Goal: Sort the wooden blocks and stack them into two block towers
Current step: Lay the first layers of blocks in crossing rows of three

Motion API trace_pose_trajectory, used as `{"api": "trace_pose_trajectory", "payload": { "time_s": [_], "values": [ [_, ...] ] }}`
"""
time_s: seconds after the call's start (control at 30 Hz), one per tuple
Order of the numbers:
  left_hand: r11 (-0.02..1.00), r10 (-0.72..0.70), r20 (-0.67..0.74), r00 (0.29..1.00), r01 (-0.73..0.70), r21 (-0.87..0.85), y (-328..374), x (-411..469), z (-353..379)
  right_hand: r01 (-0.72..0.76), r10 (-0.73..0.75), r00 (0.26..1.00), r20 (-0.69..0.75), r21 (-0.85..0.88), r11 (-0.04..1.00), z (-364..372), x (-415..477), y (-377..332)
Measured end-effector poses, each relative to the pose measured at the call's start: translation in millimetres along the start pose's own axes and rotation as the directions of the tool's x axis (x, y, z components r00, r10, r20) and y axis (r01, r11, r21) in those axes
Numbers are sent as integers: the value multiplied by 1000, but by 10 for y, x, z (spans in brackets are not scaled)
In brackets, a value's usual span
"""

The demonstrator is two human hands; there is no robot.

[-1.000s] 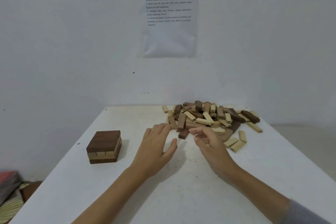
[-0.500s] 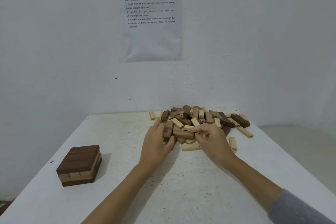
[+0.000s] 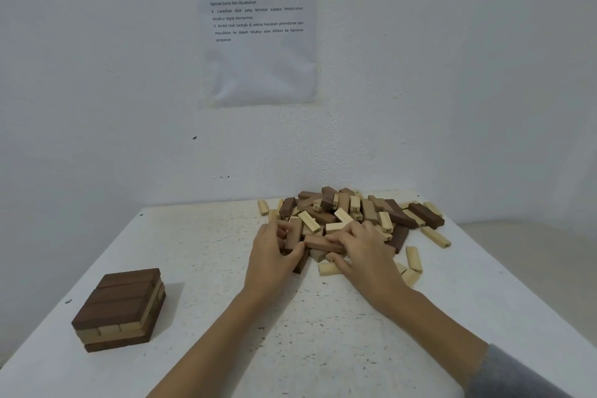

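A heap of dark and pale wooden blocks [image 3: 352, 213] lies at the far middle of the white table [image 3: 226, 317]. My left hand [image 3: 274, 255] is at the heap's near left edge, fingers and thumb curled round a brown block [image 3: 294, 234] that stands on end. My right hand [image 3: 365, 252] grips the right part of a brown block [image 3: 318, 242] lying crosswise at the heap's front. A low tower [image 3: 121, 308] of three layers, dark on top, pale in the middle, dark below, stands at the near left.
Loose pale blocks [image 3: 413, 258] lie right of my right hand, and one more [image 3: 436, 236] near the table's right edge. A printed sheet [image 3: 258, 22] hangs on the wall behind. The table's left edge runs close to the tower.
Both hands reached forward from the bare table into the heap's front and closed on brown blocks. The view shifted right and nearer, so the tower slid toward the lower left.
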State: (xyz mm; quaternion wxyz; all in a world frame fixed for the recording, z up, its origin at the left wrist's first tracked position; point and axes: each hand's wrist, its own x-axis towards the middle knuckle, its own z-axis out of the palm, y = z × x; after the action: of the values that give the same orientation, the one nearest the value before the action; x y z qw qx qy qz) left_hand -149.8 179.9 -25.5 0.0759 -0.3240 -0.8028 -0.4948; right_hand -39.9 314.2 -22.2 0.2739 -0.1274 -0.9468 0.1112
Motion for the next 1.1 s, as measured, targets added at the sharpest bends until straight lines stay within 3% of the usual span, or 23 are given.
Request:
{"api": "trace_pose_trajectory", "payload": {
  "time_s": [0.13,0.2,0.3,0.47,0.6,0.73,0.93,1.1],
  "values": [
    [999,45,-20,999,-45,13,13,31,-5,-32,33,999,-6,59,998,-39,-9,30],
    [998,62,-28,998,-61,20,39,59,-9,-74,91,994,-54,262,962,-126,-5,32],
    [986,130,-12,991,-128,110,88,137,4,-164,261,962,-84,588,792,-313,27,48],
    [919,244,181,953,-287,271,230,345,60,-255,478,877,-40,806,534,-484,114,194],
    [826,232,417,879,-404,393,324,541,104,-308,500,864,53,842,443,-551,117,291],
    [723,158,525,836,-460,515,399,654,135,-324,540,836,97,882,343,-592,124,357],
    [655,158,506,848,-474,588,357,683,184,-335,549,820,164,914,228,-635,194,427],
    [616,223,504,834,-521,590,307,731,142,-403,528,820,220,878,260,-641,386,518]
  ]
}}
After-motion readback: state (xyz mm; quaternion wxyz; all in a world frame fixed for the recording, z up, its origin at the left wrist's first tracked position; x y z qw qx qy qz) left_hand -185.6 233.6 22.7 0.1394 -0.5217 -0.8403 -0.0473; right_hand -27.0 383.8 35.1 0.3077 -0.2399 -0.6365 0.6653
